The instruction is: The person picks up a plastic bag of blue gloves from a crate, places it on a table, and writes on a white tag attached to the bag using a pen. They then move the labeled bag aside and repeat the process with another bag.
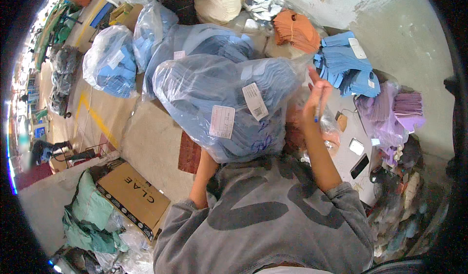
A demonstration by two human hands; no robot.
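A large clear plastic bag (195,86) full of stacked blue cut pieces is held up in front of my chest. Two paper labels sit on its side, a pinkish one (222,121) and a white one (254,101), with purple handwriting near the lower edge. My left forearm (205,169) reaches beneath the bag, which hides that hand and its fingers. At the bag's gathered right end is my right hand (318,96), with a blue pen (317,113) held in its fingers. Whether those fingers also grip the plastic is unclear.
More bagged blue pieces (115,74) stand behind and to the left. Orange (295,30), blue (347,62) and purple (409,109) stacks lie at the right, around a pale table (348,130) bearing a dark phone (360,167). A cardboard box (134,193) is at lower left.
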